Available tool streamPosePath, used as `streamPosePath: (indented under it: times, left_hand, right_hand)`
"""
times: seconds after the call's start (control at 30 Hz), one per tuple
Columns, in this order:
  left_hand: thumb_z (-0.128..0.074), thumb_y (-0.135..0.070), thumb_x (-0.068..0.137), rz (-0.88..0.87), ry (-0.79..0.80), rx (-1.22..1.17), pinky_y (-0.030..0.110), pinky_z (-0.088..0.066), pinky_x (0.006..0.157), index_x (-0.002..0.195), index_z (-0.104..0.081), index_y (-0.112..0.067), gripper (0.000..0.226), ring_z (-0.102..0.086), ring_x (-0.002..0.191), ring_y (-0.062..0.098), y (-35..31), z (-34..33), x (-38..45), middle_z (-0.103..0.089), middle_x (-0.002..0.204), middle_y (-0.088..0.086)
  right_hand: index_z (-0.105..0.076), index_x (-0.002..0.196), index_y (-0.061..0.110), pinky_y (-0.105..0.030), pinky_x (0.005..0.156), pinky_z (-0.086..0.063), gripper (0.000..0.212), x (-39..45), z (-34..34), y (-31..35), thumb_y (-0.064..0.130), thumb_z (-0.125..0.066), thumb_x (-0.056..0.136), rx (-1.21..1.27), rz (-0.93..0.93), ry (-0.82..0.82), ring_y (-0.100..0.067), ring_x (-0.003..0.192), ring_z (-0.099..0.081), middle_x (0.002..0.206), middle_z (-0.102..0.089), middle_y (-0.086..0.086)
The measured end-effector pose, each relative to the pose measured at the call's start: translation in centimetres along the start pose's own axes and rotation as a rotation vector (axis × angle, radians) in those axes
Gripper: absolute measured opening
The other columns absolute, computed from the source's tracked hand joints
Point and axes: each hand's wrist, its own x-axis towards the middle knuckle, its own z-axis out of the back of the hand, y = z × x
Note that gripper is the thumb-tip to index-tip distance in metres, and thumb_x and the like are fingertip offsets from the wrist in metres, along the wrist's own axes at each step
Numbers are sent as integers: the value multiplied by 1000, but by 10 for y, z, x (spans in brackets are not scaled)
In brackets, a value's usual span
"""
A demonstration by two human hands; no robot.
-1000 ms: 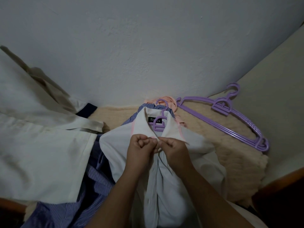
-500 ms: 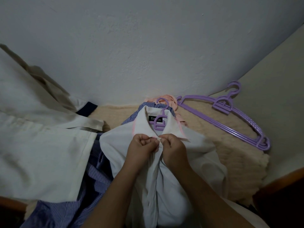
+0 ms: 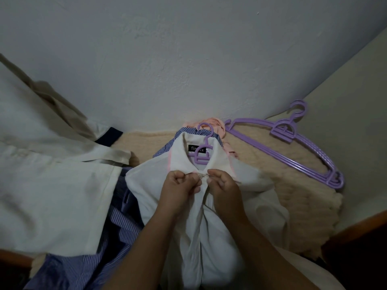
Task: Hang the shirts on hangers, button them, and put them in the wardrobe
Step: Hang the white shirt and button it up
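A cream fleecy blanket [image 3: 272, 185] covers a surface against a pale grey plaster wall [image 3: 188, 59]. On it lies a white collared shirt [image 3: 219, 237] on a purple plastic hanger [image 3: 201, 155]. The left hand [image 3: 180, 191] and right hand [image 3: 226, 189], fingers curled tight, pinch the shirt's front edges together just below the collar.

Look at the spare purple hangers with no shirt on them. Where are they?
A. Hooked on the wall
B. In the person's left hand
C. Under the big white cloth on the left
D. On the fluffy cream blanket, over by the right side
D: the spare purple hangers lie bare on the fluffy cream blanket to the right of the white shirt, with neither hand touching them.
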Motion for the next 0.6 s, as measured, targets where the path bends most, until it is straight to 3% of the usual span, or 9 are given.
streamPosePath:
  times: [0.1,0.17,0.23,0.33,0.47,0.6]
  left_hand:
    - [-67,-2,83,-139,-108,281,33,-49,67,82,-43,-14,27,-56,65,18,9,0,-15,-59,73,10]
    - [-71,-7,79,-193,-96,351,34,-50,70,82,-45,-14,27,-59,67,18,18,0,-32,-62,77,8]
    - [-76,-14,73,-227,-69,423,30,-51,69,85,-47,-14,32,-61,69,16,30,1,-48,-63,79,5]
    - [-75,-7,76,-288,-93,564,17,-47,60,84,-47,-15,30,-58,64,6,45,7,-59,-59,74,0]
    - [-70,-3,81,-261,-246,485,10,-43,58,82,-48,-15,25,-53,59,1,42,9,-62,-57,72,1]
    - [-69,-7,83,-216,-283,377,6,-42,57,84,-49,-16,22,-55,63,5,31,8,-59,-59,76,0]
  right_hand:
    - [-55,93,23,-6,74,-43,22,-16,7,-12,1,-54,91,-3,-27,-21,0,88,-61,95,-65,7]
    - [-51,90,19,-3,64,-39,13,-26,12,-21,7,-57,92,-138,-19,-38,-2,78,-58,86,-61,6]
    - [-48,90,20,-3,60,-37,14,-36,16,-30,10,-58,91,-243,-40,-10,-7,75,-54,82,-57,8]
    - [-44,90,22,-3,60,-37,23,-52,18,-32,5,-58,89,-272,-107,53,-5,73,-50,81,-53,7]
    - [-44,94,25,-9,56,-38,26,-70,14,-31,6,-60,87,-247,-224,105,-7,68,-49,75,-50,6]
    - [-46,102,25,-9,57,-39,31,-68,9,-21,6,-63,84,-150,-217,53,-5,74,-54,84,-56,5]
